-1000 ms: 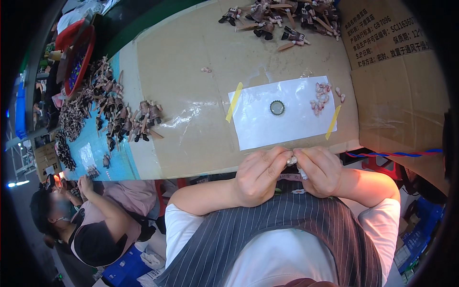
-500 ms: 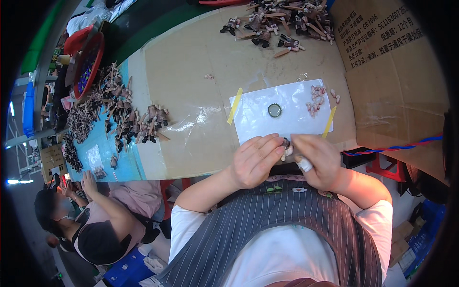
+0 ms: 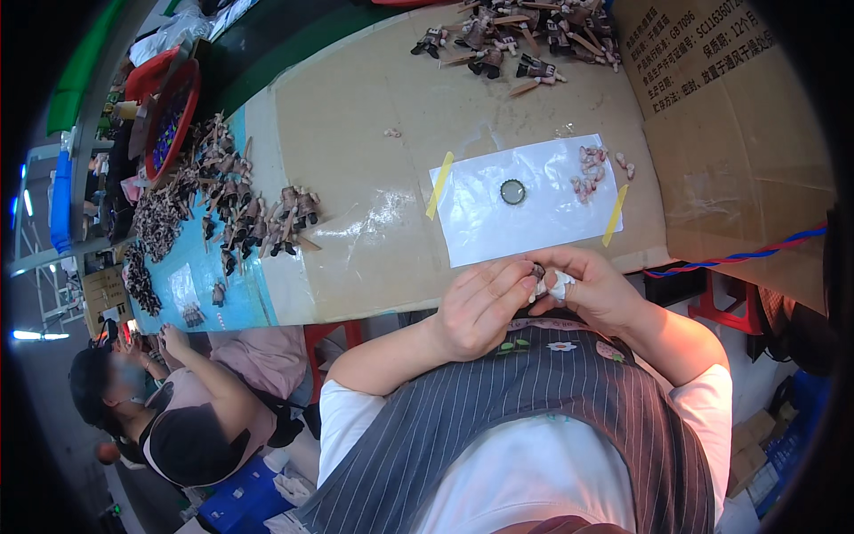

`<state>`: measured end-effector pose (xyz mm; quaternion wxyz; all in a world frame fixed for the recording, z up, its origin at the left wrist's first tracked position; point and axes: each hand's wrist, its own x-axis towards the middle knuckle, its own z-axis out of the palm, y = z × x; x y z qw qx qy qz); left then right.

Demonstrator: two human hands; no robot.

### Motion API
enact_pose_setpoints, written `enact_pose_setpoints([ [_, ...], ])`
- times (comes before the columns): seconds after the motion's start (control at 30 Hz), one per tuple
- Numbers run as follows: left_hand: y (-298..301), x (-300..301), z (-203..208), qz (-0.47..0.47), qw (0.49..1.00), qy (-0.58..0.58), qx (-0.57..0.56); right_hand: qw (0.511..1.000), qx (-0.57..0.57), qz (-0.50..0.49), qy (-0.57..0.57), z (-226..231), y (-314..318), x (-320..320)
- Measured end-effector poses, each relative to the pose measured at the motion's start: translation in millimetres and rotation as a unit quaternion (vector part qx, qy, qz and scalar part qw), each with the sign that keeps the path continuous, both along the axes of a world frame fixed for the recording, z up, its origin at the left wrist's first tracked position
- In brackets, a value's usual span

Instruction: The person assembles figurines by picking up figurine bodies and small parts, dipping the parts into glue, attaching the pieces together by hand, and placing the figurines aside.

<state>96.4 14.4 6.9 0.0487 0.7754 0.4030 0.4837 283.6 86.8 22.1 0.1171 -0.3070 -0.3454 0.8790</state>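
Observation:
My left hand (image 3: 480, 307) and my right hand (image 3: 598, 292) meet at the table's near edge, fingertips pinched together on a tiny dark figurine piece (image 3: 537, 271). White tape wraps one right fingertip. Just beyond them lies a white sheet (image 3: 525, 218) taped down with yellow strips, bearing a small round dark cap (image 3: 512, 191) and a few small pink parts (image 3: 589, 173). How each hand shares the grip is partly hidden.
Piles of small brown figurines lie at the far edge (image 3: 525, 40) and on the left (image 3: 236, 209). A red basket (image 3: 169, 111) stands far left. A cardboard box (image 3: 738, 116) fills the right. Another person (image 3: 191, 400) sits at lower left.
My hands have stayed together on the small piece and shifted a little within the view; the fingers have changed their pinch slightly.

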Motion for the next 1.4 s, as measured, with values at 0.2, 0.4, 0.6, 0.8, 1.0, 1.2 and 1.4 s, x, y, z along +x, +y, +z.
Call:
enact_pose_setpoints([
  [0.2, -5, 0, 0, 0.007, 0.999, 0.016, -0.029, 0.998, -0.057, -0.005, -0.002, 2, -3, -1],
  [0.4, -4, -2, -1, -0.005, 0.999, 0.014, -0.044, 0.995, -0.097, -0.001, 0.001, -7, -8, 0],
  [0.6, -2, -4, -1, -0.011, 0.998, 0.012, -0.063, 0.994, -0.113, -0.002, 0.0, -9, -9, -2],
  [0.8, 0, -4, -2, -0.017, 0.997, 0.005, -0.073, 0.994, -0.113, 0.001, -0.006, -6, -8, -1],
  [1.0, -1, -5, -3, -0.034, 0.995, 0.022, -0.091, 0.995, -0.102, -0.011, -0.001, -8, -10, 0],
  [1.2, 0, -5, 0, -0.04, 0.994, 0.032, -0.099, 0.995, -0.097, -0.015, 0.001, -10, -11, 2],
  [1.4, 0, -5, -3, -0.036, 0.995, 0.036, -0.085, 0.996, -0.089, -0.011, 0.003, -12, -12, 1],
])
